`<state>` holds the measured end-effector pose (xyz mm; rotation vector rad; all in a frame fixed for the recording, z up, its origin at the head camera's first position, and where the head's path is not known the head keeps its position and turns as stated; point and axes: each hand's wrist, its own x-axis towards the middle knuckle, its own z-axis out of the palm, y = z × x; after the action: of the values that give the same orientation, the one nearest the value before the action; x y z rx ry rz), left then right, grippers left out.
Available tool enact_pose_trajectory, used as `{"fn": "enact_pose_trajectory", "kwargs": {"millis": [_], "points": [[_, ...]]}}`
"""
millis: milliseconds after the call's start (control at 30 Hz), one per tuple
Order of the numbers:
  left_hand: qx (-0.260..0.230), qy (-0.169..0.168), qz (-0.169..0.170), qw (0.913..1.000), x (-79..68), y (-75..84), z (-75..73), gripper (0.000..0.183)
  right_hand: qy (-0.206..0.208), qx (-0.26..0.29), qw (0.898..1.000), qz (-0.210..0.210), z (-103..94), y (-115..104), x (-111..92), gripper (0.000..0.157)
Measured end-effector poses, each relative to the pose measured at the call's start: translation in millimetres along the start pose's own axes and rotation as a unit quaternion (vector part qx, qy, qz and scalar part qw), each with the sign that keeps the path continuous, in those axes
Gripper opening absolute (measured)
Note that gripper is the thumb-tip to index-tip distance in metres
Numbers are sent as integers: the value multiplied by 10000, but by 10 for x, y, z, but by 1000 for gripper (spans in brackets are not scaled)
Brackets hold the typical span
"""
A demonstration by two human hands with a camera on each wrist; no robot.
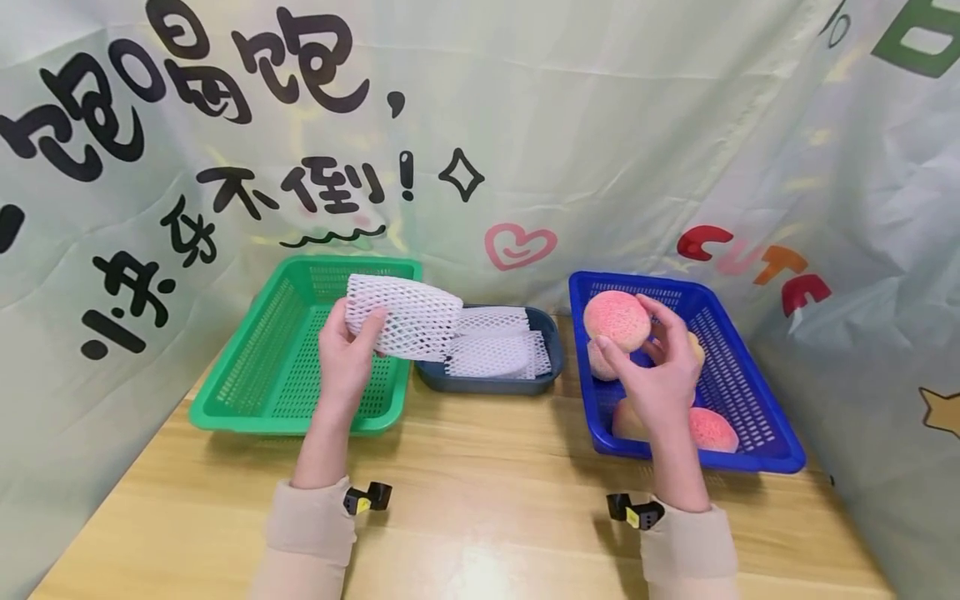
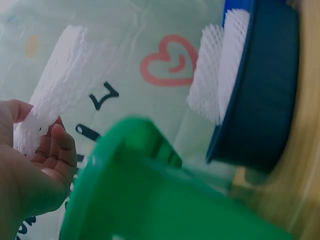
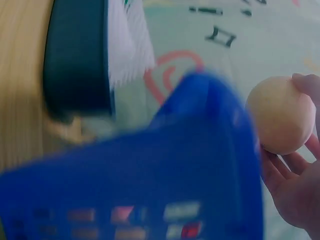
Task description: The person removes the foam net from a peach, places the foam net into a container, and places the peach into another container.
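My left hand (image 1: 348,354) pinches a white foam net sleeve (image 1: 405,317) between thumb and fingers, over the right side of the green basket (image 1: 247,367). In the left wrist view the sleeve (image 2: 60,75) slants up from the fingertips. My right hand (image 1: 660,367) grips a pink and cream peach (image 1: 617,319) above the blue basket (image 1: 750,367). The right wrist view shows the peach's pale side (image 3: 280,115), thumb on top and fingers beneath. Below that hand, several more peaches, one of them a pink peach (image 1: 712,429), lie in the blue basket, partly hidden.
Between the baskets stands a dark grey-blue tray (image 1: 487,385) with several white net sleeves (image 1: 491,354) in it. All stand on a wooden table (image 1: 480,467). A printed cloth (image 1: 600,125) with black characters and a pink heart hangs behind. Each wrist wears a small camera.
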<state>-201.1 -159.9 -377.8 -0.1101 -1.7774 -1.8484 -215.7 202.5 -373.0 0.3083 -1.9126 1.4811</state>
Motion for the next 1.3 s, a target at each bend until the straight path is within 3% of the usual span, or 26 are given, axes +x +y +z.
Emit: {"fn": "enact_pose_trajectory", "kwargs": {"millis": [167,300,400,533,633,700,900,1000,1167,1300], "points": [[399,42,-286,9988,27,-56,-214,24,226,-638,9973,267,-204,188,54,67],[1229,172,-541,9908,44,-104,-460,27,67,-1086,9922,610,-358,341,66,67],[2456,71,-699,9668,70,-155,-642,34,-314,-1696,9831,611,-483,441,102,69],[3794,-405,-902,9199,77,-218,-826,49,-1000,-2419,9647,287,-670,494,209,70],[4058,-691,-1006,9058,79,-246,-884,53,-1555,-2897,9444,99,-803,461,335,71],[3987,-650,-1036,9089,86,-247,-884,52,-1936,-3175,9283,5,-867,440,443,72],[2957,180,-944,9504,92,-105,-718,45,-3044,-3513,8853,100,-864,459,874,73],[2430,216,-994,9647,83,-49,-550,46,-3533,-3686,8593,284,-780,527,1089,74],[1823,80,-1088,9772,55,-59,-218,49,-4184,-3866,8206,446,-620,723,1313,75],[1472,132,-1076,9831,-1,-50,103,48,-4477,-3909,8029,453,-546,872,1391,75]]}}
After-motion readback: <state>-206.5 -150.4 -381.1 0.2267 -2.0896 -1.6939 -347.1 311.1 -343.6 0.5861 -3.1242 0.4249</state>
